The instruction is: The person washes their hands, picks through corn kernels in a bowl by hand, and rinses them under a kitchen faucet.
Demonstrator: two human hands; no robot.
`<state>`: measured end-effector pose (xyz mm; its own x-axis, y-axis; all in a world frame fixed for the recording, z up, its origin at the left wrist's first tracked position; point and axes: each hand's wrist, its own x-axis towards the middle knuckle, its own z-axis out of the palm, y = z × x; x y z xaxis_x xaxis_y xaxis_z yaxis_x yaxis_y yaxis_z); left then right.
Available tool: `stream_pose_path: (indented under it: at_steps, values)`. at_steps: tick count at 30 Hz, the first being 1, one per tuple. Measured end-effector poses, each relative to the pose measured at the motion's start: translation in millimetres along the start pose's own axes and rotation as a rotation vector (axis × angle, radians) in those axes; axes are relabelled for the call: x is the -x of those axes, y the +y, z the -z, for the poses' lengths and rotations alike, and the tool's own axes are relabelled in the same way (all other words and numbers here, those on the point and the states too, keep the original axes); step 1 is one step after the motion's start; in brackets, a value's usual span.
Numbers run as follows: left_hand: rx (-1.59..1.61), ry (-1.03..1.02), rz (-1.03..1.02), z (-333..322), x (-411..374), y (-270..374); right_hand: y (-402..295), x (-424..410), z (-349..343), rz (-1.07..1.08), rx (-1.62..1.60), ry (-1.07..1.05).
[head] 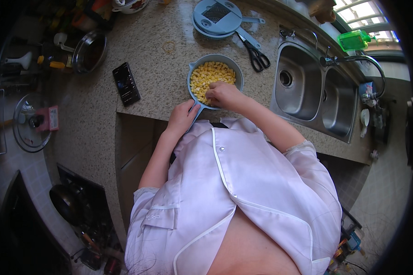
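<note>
A blue-grey plastic bowl with a handle (241, 74) stands near the counter's front edge, holding many yellow corn kernels (213, 73). My left hand (183, 117) is closed around its handle, thumb along the top. From the right, my right hand (225, 95) reaches over the rim, its bent fingertips down among the kernels; whether they pinch any is hidden. Behind the bowl lies a blue-grey grater-like lid with a handle (217, 17), set on a matching basket. Black-handled scissors (256, 56) rest beside it, their blades partly under its handle.
A phone (126, 84) lies left of the bowl on the speckled counter (151, 68). Farther left are a glass bowl (90, 51) and a glass pan lid (32, 122). The double steel sink (297, 82) is at right, a green soap bottle (354, 40) behind it.
</note>
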<state>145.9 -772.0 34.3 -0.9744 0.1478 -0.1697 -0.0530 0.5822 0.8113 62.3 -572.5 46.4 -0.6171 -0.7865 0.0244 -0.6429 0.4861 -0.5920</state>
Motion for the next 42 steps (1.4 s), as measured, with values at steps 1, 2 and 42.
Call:
stream_pose_path:
  at_steps: [1, 2, 42]
  values:
    - [-0.008, -0.003, 0.000, 0.3, -0.1, 0.3, 2.3, -0.2, -3.2, -0.039, -0.055, 0.025]
    - [-0.016, -0.007, 0.001, 0.6, -0.2, 1.1, 6.7, -0.2, -9.0, -0.078, -0.110, 0.050]
    - [0.002, -0.014, 0.026, -0.5, 0.8, 1.7, 23.7, -29.7, -4.4, -0.162, 0.105, 0.238]
